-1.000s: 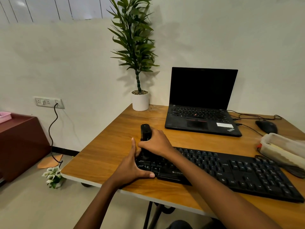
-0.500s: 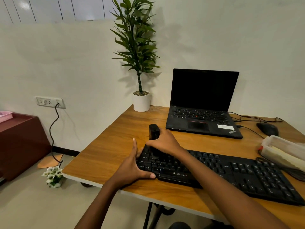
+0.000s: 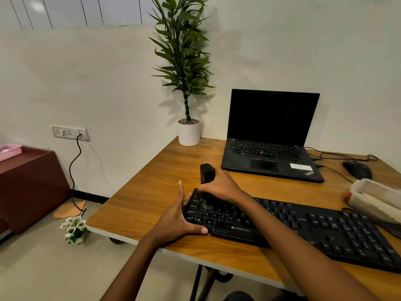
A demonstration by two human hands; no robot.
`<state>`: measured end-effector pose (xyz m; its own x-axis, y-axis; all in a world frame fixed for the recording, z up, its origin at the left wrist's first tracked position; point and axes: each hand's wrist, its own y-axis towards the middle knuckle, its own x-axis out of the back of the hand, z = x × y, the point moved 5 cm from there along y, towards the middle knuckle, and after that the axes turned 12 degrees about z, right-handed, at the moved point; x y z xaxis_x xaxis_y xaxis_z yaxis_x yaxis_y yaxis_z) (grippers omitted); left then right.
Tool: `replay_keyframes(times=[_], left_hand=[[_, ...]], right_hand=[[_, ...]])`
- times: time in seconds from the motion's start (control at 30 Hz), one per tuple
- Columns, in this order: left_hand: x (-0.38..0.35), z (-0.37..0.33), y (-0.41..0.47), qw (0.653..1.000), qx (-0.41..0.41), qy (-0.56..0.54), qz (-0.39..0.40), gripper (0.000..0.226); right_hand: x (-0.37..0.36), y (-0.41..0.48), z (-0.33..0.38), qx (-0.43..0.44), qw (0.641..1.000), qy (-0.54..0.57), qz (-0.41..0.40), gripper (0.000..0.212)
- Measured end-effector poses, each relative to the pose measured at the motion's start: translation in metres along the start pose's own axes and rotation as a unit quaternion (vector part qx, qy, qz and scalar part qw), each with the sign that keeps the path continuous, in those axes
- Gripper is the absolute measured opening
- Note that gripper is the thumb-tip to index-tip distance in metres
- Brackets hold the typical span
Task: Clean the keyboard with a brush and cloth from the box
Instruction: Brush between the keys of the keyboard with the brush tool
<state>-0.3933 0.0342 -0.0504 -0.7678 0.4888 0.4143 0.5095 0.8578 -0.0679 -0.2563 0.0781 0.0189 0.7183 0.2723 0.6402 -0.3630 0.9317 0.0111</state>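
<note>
At the left end of the black keyboard, on the wooden desk, brushing is under way. The right hand has its fingers curled round the black brush, with the handle upright and the bristles down on the keys near the upper left corner. The left hand braces that end — fingers laid nearly straight against the side, thumb along the front edge — so the board should not slide. I judge this to be the brush step, and early in it, since most keys lie to the right of the bristles. The next move, as I see it, calls for short, light strokes along the rows toward the number pad, with the bristles kept in the gaps. The clear box sits near the keyboard's right end; whether a cloth is inside I cannot tell.
</note>
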Motion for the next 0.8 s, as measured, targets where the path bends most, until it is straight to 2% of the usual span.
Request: replay_keyframes(times=[0.1, 0.17, 0.27, 0.4, 0.53, 0.6, 0.7, 0.8], left_hand=[[0.001, 0.001, -0.001, 1.000, 0.005, 0.001, -0.005, 0.144], [0.001, 0.001, -0.001, 1.000, 0.003, 0.003, -0.005, 0.144], [0.001, 0.000, -0.001, 1.000, -0.003, 0.003, -0.003, 0.147], [0.001, -0.001, -0.001, 1.000, -0.006, 0.006, -0.004, 0.146], [0.000, -0.001, -0.001, 1.000, -0.007, -0.003, 0.006, 0.143], [0.001, -0.001, -0.001, 1.000, -0.007, -0.006, 0.003, 0.144], [0.001, -0.001, -0.002, 1.000, -0.003, -0.012, 0.000, 0.145], [0.000, 0.000, -0.001, 1.000, -0.003, -0.012, 0.001, 0.143]], right_hand=[[-0.009, 0.001, 0.004, 0.032, 0.998, 0.043, 0.033, 0.024], [-0.016, -0.002, 0.001, 0.022, 0.996, 0.068, 0.057, 0.024], [-0.008, 0.000, 0.006, 0.023, 0.998, 0.016, 0.055, 0.023], [-0.006, 0.001, 0.019, 0.066, 0.992, 0.018, 0.105, 0.050], [0.003, 0.001, 0.018, 0.036, 0.983, -0.068, 0.165, 0.039], [0.008, 0.004, 0.027, 0.039, 0.978, -0.124, 0.164, 0.036], [0.007, 0.003, 0.029, 0.062, 0.986, -0.076, 0.131, 0.039], [0.000, -0.004, 0.017, 0.045, 0.986, -0.054, 0.149, 0.040]])
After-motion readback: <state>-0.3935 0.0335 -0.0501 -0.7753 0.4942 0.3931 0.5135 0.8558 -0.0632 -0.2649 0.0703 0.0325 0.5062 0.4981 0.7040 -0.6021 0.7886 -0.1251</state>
